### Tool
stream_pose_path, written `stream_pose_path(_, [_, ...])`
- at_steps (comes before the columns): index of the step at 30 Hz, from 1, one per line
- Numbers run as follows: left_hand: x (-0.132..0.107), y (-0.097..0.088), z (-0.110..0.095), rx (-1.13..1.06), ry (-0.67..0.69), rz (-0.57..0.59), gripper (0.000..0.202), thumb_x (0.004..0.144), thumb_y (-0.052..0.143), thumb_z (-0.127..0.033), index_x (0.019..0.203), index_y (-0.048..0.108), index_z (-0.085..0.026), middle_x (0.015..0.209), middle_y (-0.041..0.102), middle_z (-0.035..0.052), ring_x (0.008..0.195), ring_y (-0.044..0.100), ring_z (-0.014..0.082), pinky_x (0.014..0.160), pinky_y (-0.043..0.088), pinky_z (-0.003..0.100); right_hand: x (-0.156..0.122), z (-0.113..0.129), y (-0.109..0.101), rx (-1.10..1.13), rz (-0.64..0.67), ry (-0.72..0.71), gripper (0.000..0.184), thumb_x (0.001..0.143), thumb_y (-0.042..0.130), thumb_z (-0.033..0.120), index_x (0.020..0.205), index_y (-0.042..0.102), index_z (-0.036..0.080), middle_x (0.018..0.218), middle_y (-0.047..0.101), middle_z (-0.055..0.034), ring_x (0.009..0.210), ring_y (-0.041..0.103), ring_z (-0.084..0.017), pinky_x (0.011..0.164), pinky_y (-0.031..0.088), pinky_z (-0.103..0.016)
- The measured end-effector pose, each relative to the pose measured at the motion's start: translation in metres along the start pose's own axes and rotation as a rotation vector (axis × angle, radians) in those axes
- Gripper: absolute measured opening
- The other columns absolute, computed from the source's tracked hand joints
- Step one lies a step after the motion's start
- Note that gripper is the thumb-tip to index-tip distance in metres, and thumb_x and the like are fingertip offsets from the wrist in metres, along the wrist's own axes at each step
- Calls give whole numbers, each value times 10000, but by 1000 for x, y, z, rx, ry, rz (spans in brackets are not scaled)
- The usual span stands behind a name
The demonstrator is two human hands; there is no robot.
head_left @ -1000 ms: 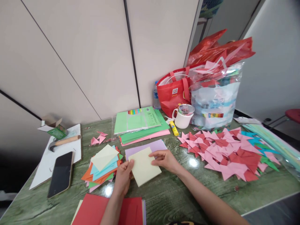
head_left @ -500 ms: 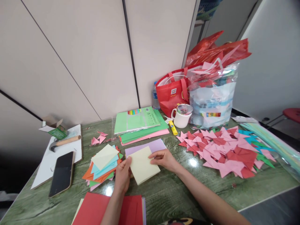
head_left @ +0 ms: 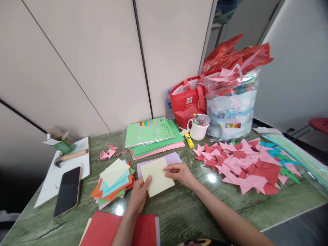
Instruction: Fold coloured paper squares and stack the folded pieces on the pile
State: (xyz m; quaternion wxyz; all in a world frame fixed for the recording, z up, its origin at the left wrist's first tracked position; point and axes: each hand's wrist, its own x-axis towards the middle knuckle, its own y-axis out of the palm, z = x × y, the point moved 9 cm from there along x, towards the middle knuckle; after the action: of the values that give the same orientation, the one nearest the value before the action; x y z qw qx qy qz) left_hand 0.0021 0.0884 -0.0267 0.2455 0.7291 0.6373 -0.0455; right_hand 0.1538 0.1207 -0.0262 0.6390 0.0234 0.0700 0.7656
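Note:
A pale yellow square of paper (head_left: 158,177) is held between my two hands, tilted above the table. My left hand (head_left: 139,195) grips its lower left edge, thumb on top. At its right edge, my right hand (head_left: 179,173) pinches the paper between thumb and fingers. Partly covered behind it lies a purple sheet (head_left: 174,158). Left of my hands sits a fanned pile of coloured squares (head_left: 115,182), a pale yellow one on top. Under my left forearm is a stack of red sheets (head_left: 102,227), with other colours showing at its edges.
Folded pink and red paper pieces (head_left: 243,164) spread across the right side. Behind are packaged green paper (head_left: 150,131), a glue stick (head_left: 189,140), a white mug (head_left: 198,128), a red bag (head_left: 188,106) and a clear bag (head_left: 232,109). A phone (head_left: 68,191) and hammer (head_left: 73,156) lie left.
My left hand has shifted down along the pale yellow paper's left edge, its thumb now lower. The paper has turned slightly and moved a little away from me. My right hand stays nearly in place.

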Motion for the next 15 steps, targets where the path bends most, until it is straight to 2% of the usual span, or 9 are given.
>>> stream_pose_path(6, [0, 3, 2, -98, 0, 25, 289, 698, 623, -328, 827, 664, -73, 713, 695, 106, 691, 628, 207, 598, 477, 282, 0, 1, -1, 6, -32, -18, 261, 541, 725, 309, 752, 697, 158, 675, 672, -29, 566, 578, -137, 543, 450, -253])
stream_pose_path(15, [-2, 6, -2, -48, 25, 68, 276, 704, 613, -338, 770, 670, -76, 741, 691, 105, 726, 620, 200, 622, 500, 290, 1, 2, -7, 31, -71, -11, 268, 531, 734, 306, 747, 696, 152, 656, 671, -27, 549, 579, -136, 522, 452, -244])
